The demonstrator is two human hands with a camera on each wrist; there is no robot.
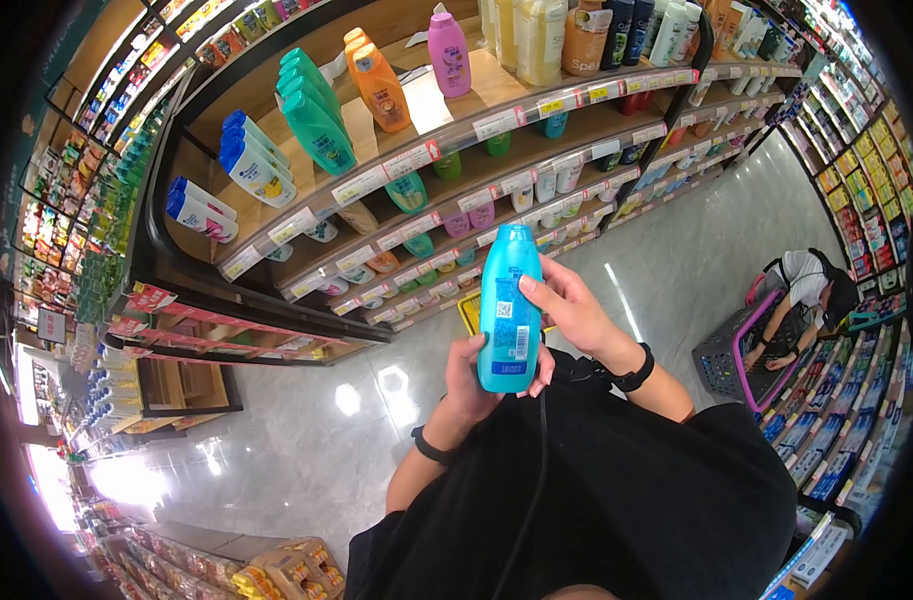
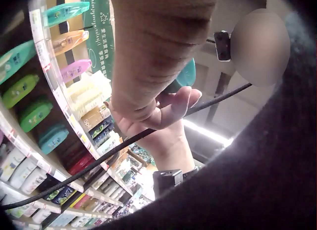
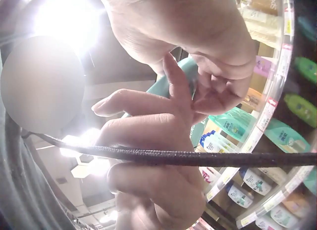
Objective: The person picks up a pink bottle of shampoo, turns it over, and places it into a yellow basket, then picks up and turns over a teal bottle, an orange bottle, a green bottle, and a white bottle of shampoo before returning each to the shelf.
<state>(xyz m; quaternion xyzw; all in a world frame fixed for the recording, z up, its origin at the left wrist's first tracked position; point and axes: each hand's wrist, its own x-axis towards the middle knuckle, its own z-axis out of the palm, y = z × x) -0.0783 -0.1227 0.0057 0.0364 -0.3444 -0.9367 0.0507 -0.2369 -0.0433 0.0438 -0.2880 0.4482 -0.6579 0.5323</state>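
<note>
Left hand [image 1: 473,380]: fingers curled round the lower end of the bottle [image 1: 508,300], palm under its base. It has a firm hold. A black band [image 1: 431,447] sits on that wrist.

Right hand [image 1: 574,308]: grips the bottle's upper half from the side, thumb laid on the front and fingers wrapped behind. A black band [image 1: 636,372] is on this wrist too.

In the right wrist view we see both hands close together, fingers overlapping, with a strip of the bottle [image 3: 184,74] showing between them. In the left wrist view only a small teal patch of it [image 2: 187,74] shows past the forearm.

The bottle is turquoise with a cap of the same colour. It is held in the air in front of the chest, roughly upright, cap pointing away from the body. Its back label and barcode face the head camera. We cannot read the print.

A thin black cable [image 1: 536,470] runs down over the dark shirt, just below the hands.

Beyond the hands stand wooden shelves [image 1: 481,92] with price strips along the edges. The top board carries blue-and-white bottles [image 1: 251,165], green bottles [image 1: 316,115], orange bottles [image 1: 379,85] and a pink bottle [image 1: 448,55].

The floor [image 1: 306,440] is grey and glossy.

Well apart, down the aisle on the right, another person [image 1: 811,285] bends over a basket [image 1: 726,355].
</note>
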